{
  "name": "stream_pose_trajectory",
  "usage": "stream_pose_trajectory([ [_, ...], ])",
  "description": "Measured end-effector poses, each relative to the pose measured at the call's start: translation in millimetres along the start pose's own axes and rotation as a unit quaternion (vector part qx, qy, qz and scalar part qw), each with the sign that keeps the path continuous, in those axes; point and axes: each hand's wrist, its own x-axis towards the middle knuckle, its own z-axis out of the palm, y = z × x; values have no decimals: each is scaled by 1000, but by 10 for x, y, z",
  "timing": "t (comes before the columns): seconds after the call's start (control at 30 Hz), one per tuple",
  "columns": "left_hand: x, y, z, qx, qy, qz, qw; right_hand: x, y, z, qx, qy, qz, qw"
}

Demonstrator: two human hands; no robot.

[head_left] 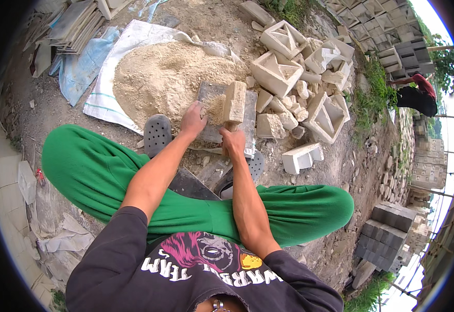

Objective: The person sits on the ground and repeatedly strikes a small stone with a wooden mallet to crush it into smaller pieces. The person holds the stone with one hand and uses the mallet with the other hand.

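Note:
My right hand [232, 141] is closed round the handle of a wooden mallet [234, 103], whose blocky, dusty head points away from me. Beneath the mallet lies a dark flat slab [210, 133] with pale crumbs [215, 106] on it. At the slab's left side my left hand [194, 121] rests with its fingers curled together; what they hold, if anything, is hidden. Just beyond both hands a heap of pale crushed powder [159, 78] lies on a white woven sack [102, 104].
Broken pale blocks [277, 73] and rubble are piled at the right, with a small white block piece [302, 157] nearer. Grey sandals [158, 134] are on my feet beside the slab. Stacked boards [74, 26] stand far left. A person [419, 95] bends among block stacks [385, 234] far right.

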Motion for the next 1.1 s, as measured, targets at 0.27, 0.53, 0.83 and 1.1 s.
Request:
stream_pose_trajectory([
  [0.27, -51, -117, 55, 31, -24, 5, 999, -198, -254, 9, 17, 14, -80, 997],
  [0.53, -104, -32, -4, 18, -36, -8, 999, -77, -213, -86, -89, -64, 27, 994],
  [0.83, -127, -111, 67, 16, -33, -9, 999, -262, -394, -66, 49, -11, -65, 997],
  [1.1, -83, -90, 37, -10, -34, -16, 999, -27, 58, 33, -70, -34, 75, 994],
])
